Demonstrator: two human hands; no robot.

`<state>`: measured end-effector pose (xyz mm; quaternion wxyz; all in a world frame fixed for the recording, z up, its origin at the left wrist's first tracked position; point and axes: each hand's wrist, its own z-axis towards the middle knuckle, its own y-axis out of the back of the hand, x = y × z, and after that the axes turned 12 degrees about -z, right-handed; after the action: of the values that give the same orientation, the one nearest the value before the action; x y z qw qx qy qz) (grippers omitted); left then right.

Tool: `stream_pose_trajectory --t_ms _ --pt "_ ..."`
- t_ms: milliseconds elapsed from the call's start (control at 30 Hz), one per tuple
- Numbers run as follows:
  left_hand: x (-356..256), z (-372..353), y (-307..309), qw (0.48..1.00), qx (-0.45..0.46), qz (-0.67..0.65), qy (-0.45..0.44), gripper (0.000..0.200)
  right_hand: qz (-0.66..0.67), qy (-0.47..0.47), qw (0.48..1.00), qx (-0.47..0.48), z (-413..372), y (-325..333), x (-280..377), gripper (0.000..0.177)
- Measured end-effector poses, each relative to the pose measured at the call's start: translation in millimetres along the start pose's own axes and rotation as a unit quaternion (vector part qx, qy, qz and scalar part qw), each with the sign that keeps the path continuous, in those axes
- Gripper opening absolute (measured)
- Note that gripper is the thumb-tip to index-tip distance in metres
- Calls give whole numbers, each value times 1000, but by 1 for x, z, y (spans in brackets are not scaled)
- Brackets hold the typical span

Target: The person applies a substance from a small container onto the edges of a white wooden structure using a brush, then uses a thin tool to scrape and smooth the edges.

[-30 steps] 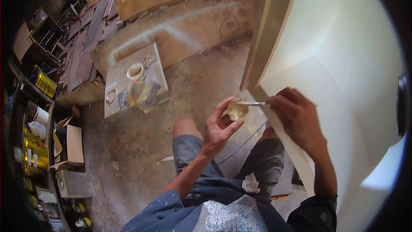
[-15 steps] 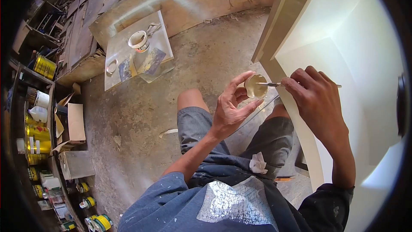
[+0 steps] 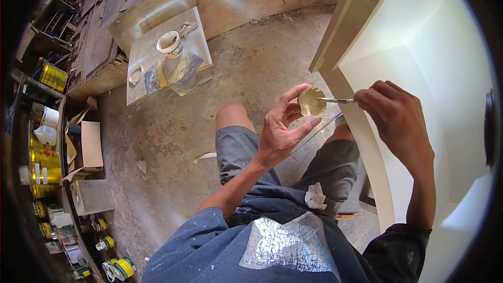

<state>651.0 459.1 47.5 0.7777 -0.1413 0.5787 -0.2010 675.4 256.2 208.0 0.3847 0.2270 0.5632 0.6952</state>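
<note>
In the middle of the view my left hand grips a small round cup with pale paint inside, its mouth turned up toward me. My right hand pinches a thin paintbrush by its handle. The brush lies nearly level, with its tip inside the cup's mouth. Beside my right hand stands a cream-white curved panel, which passes beneath the brush side of my arm.
On the floor at the upper left, a board bears a white tub, a ring-shaped lid and stained sheets. Shelves with yellow cans line the left edge. A cardboard box stands beside them. Crumpled paper rests on my lap.
My right hand has moved slightly right and down, and more of the brush shows between it and the cup. My left hand still holds the cup in nearly the same place.
</note>
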Motion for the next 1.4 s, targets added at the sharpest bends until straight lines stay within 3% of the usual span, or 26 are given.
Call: stream_pose_trajectory --t_ms 200,500,800,1233,1300,1400 --pt "0 -2 4 1000 -2 -1 1 67 119 -62 991 30 -10 -9 -12 10" --pt "3 -3 3 1000 -4 -3 3 65 163 -89 982 31 -20 -16 -15 8" --pt "1 -5 0 1000 3 -19 13 66 40 -56 998 -8 -19 -14 -9 8" --pt "8 -5 2 989 -32 -106 102 64 59 -49 997 -19 -28 -18 -22 13" --pt "10 -3 5 990 -39 -102 95 63 101 -70 992 -24 -29 -17 -28 12" --pt "13 -2 12 989 -50 -108 86 62 215 -115 964 -103 -22 -26 -35 18"
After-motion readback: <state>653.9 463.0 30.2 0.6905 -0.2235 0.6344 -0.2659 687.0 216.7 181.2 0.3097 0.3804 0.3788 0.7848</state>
